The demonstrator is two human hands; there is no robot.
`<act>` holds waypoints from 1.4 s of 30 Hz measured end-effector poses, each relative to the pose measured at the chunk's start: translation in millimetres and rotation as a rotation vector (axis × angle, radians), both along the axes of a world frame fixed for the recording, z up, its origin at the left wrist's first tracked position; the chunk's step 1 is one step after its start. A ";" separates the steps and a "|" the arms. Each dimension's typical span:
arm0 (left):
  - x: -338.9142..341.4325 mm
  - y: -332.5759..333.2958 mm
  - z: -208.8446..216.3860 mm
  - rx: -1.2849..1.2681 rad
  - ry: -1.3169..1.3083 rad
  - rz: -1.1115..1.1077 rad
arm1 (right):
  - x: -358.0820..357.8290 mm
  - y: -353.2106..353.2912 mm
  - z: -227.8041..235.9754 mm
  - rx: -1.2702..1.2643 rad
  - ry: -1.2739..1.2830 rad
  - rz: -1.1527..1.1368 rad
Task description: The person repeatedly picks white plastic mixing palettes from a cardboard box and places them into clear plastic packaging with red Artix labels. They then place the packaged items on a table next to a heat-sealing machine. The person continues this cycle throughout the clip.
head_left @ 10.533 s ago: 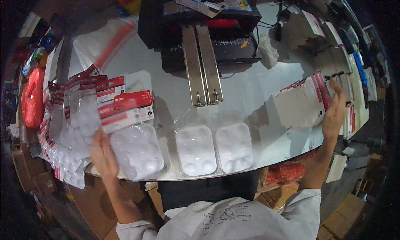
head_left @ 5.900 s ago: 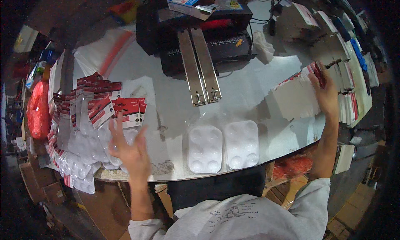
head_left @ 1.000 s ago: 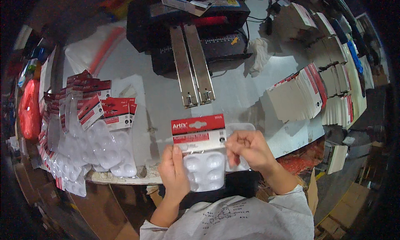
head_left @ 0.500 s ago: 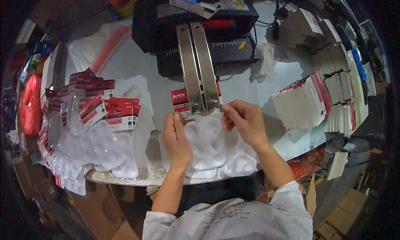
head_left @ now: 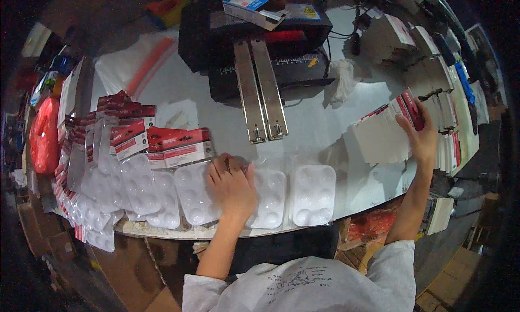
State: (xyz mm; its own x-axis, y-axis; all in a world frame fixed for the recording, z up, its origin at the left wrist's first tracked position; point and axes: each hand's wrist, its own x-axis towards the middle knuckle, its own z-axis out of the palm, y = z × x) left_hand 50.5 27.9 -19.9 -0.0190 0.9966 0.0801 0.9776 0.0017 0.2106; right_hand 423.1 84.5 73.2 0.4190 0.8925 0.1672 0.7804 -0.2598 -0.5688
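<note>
My left hand (head_left: 233, 188) rests with curled fingers over the gap between two white plastic paint palettes. One palette (head_left: 196, 195), bagged and topped by a red and white header card (head_left: 187, 145), lies at its left. At its right is another palette (head_left: 270, 198) in clear film. Whatever its fingertips hold is hidden. My right hand (head_left: 421, 132) grips a red and white header card at the end of a stack of cards (head_left: 379, 136), thumb on the near face and fingers behind. A third palette (head_left: 314, 195) lies further right along the table's front edge.
A black sealing machine (head_left: 260, 33) with two metal rails (head_left: 262, 90) stands at the back, a small box (head_left: 253, 7) on top. Several packed palettes (head_left: 103, 187) overlap at the left. More card stacks (head_left: 439, 117) line the right side. A crumpled white cloth (head_left: 342, 82) lies near the machine.
The palette between my hands has left the rail ends and lies by the left pile with its card attached. My left hand moved slightly right; my right hand reached right to the card stack.
</note>
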 end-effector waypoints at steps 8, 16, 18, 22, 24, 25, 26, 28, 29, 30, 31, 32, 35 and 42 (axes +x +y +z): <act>-8.3 -6.0 45.7 -0.342 -1.313 0.307 | -94.3 -32.8 38.5 0.428 0.064 -0.054; 1.4 -34.4 71.6 -0.291 -1.270 0.131 | -181.4 -28.1 9.7 -0.373 0.672 0.650; 1.1 -35.1 70.5 -0.267 -1.210 0.115 | -184.1 -25.7 8.5 -0.354 0.641 0.679; 2.5 -32.2 68.0 -0.183 -1.178 0.017 | -182.1 -24.3 7.0 -0.387 0.684 0.646; 4.1 -31.3 67.3 -0.134 -1.236 0.012 | -182.0 -23.8 5.5 -0.383 0.695 0.603; 4.7 -31.0 67.1 -0.169 -1.257 0.005 | -182.5 -23.7 4.9 -0.372 0.694 0.659; 4.8 -30.9 67.2 -0.139 -1.220 0.008 | -183.0 -23.7 4.4 -0.349 0.695 0.703; 4.4 -31.0 67.9 -0.171 -1.134 0.026 | -184.2 -23.9 4.6 -0.322 0.690 0.756; 4.0 -30.9 68.4 -0.214 -1.136 0.014 | -184.6 -23.7 5.1 -0.316 0.683 0.762; 4.0 -30.9 69.0 -0.205 -1.153 0.009 | -184.4 -23.2 5.7 -0.329 0.666 0.775; 3.9 -30.8 69.7 -0.222 -1.160 0.017 | -183.6 -22.5 6.3 -0.335 0.614 0.793; 3.9 -30.5 70.3 -0.189 -1.136 0.007 | -181.9 -21.1 6.7 -0.358 0.551 0.815; 4.6 -28.9 70.3 -0.121 -1.109 0.039 | -174.1 -16.0 3.8 -0.206 0.637 0.667; 5.7 -25.1 56.4 0.037 -1.257 0.234 | -149.4 -32.6 -15.2 -0.729 0.988 0.576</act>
